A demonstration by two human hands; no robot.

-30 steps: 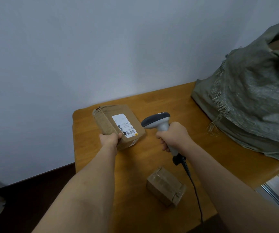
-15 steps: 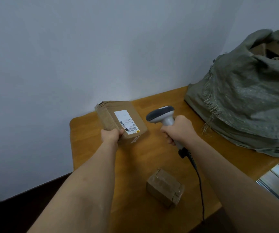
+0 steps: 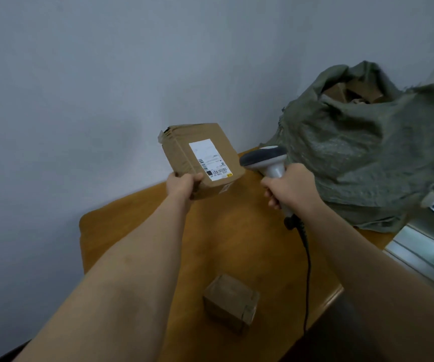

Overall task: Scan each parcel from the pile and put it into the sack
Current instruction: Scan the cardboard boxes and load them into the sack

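With boxes already visible in the sack (image 3: 362, 163) at far right, the left hand (image 3: 183, 184) gripped a labelled parcel (image 3: 200, 159) above the bench (image 3: 137, 231), fingers of the right hand (image 3: 290, 186) closed round the scanner (image 3: 265, 159), and one small parcel (image 3: 231, 303) remained near.

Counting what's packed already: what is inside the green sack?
Through the open mouth of the green sack, tops of brown cardboard parcels show. Cloth covers anything deeper, so no count is possible.

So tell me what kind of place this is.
Probably a small parcel-sorting spot: a grey corded handheld barcode scanner, a labelled brown cardboard parcel held over a wooden table, and a grey-green woven sack holding boxes.
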